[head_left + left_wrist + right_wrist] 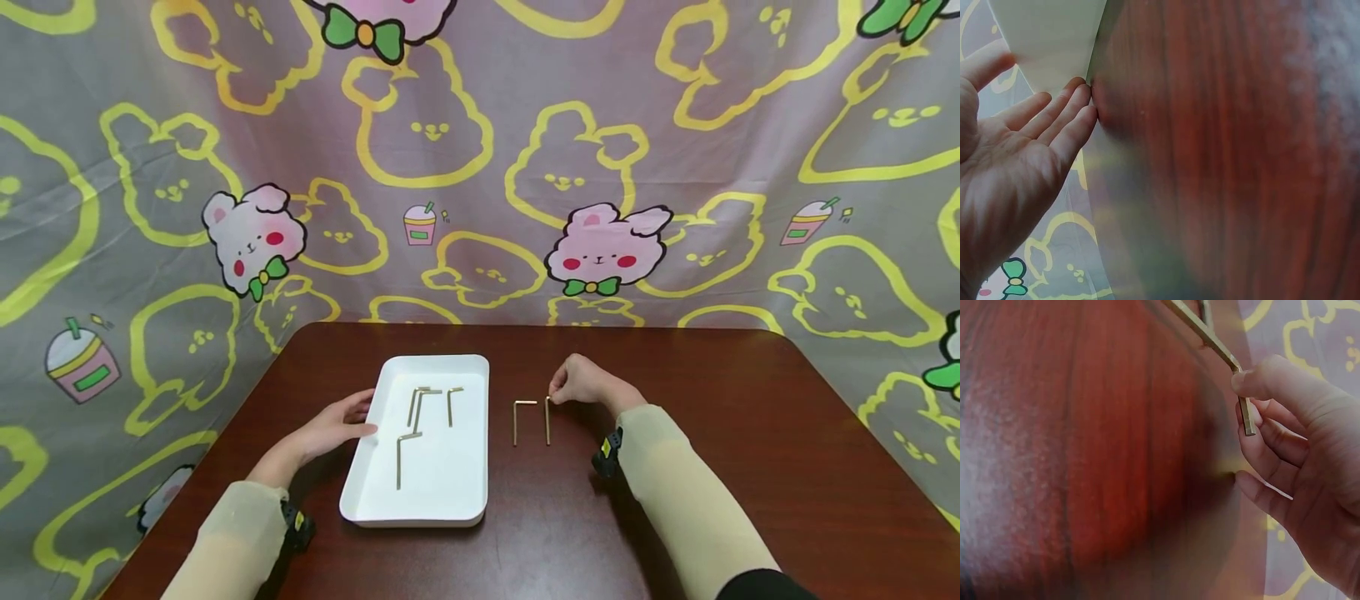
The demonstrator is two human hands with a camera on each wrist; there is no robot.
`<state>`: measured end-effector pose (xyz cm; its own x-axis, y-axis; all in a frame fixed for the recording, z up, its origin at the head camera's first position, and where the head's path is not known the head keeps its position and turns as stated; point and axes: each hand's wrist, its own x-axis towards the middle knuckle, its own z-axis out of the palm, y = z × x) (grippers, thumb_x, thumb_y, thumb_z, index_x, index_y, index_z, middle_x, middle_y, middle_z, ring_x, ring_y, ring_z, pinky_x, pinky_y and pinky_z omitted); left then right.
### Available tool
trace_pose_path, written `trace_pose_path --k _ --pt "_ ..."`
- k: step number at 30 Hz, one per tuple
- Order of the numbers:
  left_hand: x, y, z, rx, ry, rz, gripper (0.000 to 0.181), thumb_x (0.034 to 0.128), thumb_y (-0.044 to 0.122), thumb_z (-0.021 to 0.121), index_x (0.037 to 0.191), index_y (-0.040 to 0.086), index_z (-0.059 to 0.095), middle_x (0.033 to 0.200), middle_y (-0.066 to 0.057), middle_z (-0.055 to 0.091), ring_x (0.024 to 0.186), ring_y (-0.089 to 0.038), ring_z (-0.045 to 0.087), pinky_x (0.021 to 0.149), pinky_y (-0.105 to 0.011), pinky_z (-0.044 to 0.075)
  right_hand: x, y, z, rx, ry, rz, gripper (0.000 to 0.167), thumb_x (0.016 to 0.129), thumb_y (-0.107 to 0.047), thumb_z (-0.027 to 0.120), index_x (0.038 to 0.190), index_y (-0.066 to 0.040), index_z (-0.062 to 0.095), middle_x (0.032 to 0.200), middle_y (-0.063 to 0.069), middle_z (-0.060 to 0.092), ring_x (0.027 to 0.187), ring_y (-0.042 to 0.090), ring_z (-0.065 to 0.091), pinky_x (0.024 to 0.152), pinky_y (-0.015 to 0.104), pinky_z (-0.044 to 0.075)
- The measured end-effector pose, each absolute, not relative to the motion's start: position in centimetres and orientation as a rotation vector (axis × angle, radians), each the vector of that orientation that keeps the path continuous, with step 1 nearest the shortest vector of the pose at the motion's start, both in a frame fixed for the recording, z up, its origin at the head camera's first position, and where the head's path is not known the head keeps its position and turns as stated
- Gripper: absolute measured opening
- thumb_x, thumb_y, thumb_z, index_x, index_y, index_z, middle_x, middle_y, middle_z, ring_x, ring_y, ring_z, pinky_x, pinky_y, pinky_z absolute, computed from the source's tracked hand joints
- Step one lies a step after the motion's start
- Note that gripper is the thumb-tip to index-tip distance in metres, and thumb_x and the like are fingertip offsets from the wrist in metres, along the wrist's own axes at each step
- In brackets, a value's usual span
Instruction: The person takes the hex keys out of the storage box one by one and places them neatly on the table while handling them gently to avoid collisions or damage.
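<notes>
While the right hand pinches a brass-coloured L-shaped key between thumb and fingers, a second key lies just left of it on the table. Two outside the white tray, four keys inside: partway along, I'd judge! Over at the tray's left edge, the left hand touches with fingers loosely extended.

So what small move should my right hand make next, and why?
Probably settle the pinched key on the table and let go: your right hand has it near its bend, its long part already roughly parallel to the other key, while four keys lie in the tray.
</notes>
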<state>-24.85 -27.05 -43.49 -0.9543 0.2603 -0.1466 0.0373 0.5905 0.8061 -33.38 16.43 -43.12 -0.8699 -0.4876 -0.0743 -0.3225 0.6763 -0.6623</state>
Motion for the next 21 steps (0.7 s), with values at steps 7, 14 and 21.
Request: trace_pose_path --k 7,14,21 --pt "-24.78 -27.01 -43.48 0.247 2.567 1.303 0.071 0.0924 0.017 0.067 0.147 -0.007 0.029 0.134 -0.028 0.049 0.123 -0.041 0.046 0.100 -0.054 0.038 -33.18 16.23 -43.44 -0.668 2.649 -0.949 0.014 0.079 0.000 0.074 0.067 -0.006 0.069 0.058 -0.005 0.054 0.055 0.011 0.043 0.054 0.026 0.037" --pt "-25.04 -27.28 -43.81 0.268 2.578 1.296 0.072 0.0918 0.019 0.068 0.147 -0.007 0.030 0.134 -0.028 0.049 0.122 -0.042 0.046 0.100 -0.054 0.038 -33.23 16.09 -43.45 -0.610 2.645 -0.952 0.011 0.080 0.000 0.075 0.071 -0.006 0.071 0.062 -0.004 0.058 0.058 0.012 0.047 0.056 0.027 0.041" --pt "-25.30 -27.37 -43.89 0.244 2.580 1.303 0.072 0.0919 0.018 0.067 0.148 -0.006 0.029 0.135 -0.028 0.049 0.123 -0.041 0.046 0.101 -0.055 0.037 -33.34 16.13 -43.58 -0.597 2.659 -0.923 0.011 0.081 -0.002 0.075 0.072 -0.007 0.071 0.065 -0.003 0.060 0.061 0.013 0.049 0.059 0.028 0.043"
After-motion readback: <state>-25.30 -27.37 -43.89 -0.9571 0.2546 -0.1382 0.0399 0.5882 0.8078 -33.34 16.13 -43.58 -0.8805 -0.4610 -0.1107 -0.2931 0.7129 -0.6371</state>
